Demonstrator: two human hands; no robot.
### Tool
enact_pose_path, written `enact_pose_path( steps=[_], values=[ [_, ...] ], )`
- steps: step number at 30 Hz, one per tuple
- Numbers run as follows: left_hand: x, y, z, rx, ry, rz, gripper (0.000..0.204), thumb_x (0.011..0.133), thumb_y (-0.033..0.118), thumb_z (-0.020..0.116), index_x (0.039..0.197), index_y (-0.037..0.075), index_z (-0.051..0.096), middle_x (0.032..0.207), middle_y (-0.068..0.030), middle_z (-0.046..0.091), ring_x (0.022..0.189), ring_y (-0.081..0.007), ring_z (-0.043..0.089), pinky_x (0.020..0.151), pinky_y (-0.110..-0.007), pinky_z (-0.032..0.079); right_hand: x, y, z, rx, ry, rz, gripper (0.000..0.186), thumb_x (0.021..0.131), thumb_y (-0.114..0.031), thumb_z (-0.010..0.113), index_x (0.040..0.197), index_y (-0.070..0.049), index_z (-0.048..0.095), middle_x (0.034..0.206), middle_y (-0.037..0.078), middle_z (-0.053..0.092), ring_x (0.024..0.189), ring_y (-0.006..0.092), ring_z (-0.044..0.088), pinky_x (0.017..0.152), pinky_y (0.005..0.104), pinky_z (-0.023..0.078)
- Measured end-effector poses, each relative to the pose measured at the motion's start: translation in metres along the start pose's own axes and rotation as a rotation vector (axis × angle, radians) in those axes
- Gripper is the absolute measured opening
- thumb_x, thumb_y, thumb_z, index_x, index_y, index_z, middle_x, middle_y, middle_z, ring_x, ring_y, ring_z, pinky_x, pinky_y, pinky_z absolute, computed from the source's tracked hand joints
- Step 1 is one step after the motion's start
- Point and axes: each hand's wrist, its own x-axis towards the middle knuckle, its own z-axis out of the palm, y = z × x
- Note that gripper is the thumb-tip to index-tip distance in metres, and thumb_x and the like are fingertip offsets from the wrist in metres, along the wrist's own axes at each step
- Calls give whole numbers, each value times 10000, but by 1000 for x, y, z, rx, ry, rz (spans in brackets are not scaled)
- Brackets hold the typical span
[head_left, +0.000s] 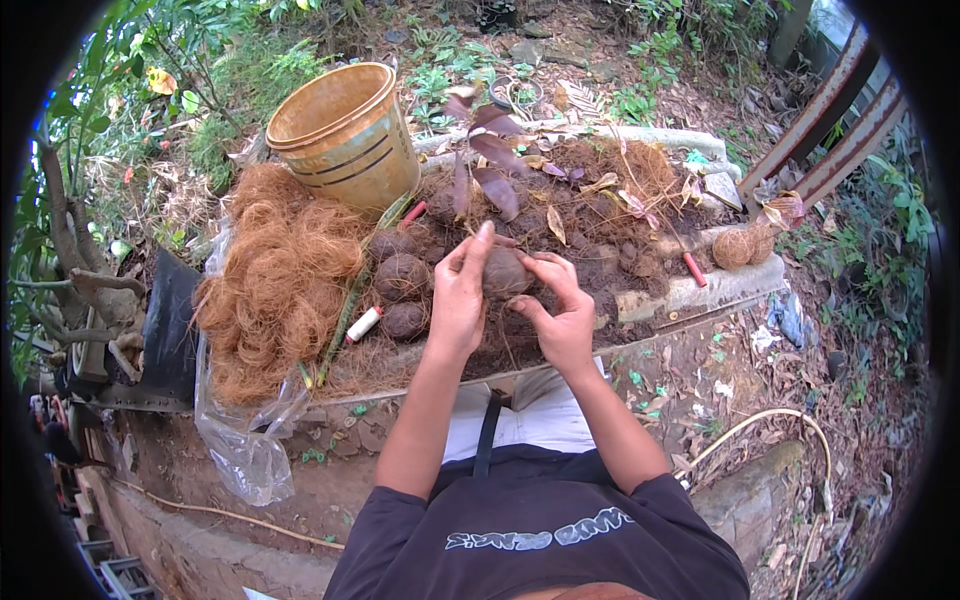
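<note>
Leafy, littered ground (690, 370) surrounds a soil-strewn bench (735, 288), where the dark ball (507, 275) sits between both hands, near the middle of the view. Taking that ball as centre, an orange-tan fibre heap (280, 285) lies at nine o'clock, a stained bucket (345, 140) stands at ten, purple leaves (493, 165) rise at twelve, and a white spool (365, 324) rests at eight. Judging by the layout, some shaping looks done: two fibre-flecked balls (402, 277) lie close by at eight to nine o'clock, while plenty of fibre remains loose. Whether the held ball is finished is unclear. Each grip is partly closed to the ball's width, left hand (460, 298) and right hand (565, 318) pressing fingers and thumbs against opposite sides.
</note>
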Motion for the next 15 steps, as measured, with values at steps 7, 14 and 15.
enact_pose_path(
  steps=[7,14,15],
  values=[
    [-3,-9,9,-455,0,-123,296,989,335,494,949,58,591,977,-127,661,985,-209,646,811,-337,547,4,-12,2,-378,85,-212,548,594,-128,825,1131,-126,718,1179,46,632,1129,309,504,979,429,439],
    [-1,-14,1,-185,59,-11,227,920,256,683,833,64,600,786,-42,633,713,-116,621,634,-250,518,10,-13,-6,-445,31,-392,407,565,-112,839,961,-144,749,1051,-4,681,1103,309,522,947,413,466],
    [0,-14,0,-123,48,18,225,906,244,707,822,65,600,766,-32,625,686,-101,608,614,-239,508,8,-13,-5,-463,40,-410,388,563,-110,841,938,-143,748,1037,-11,685,1096,310,526,943,412,469]
  ],
)
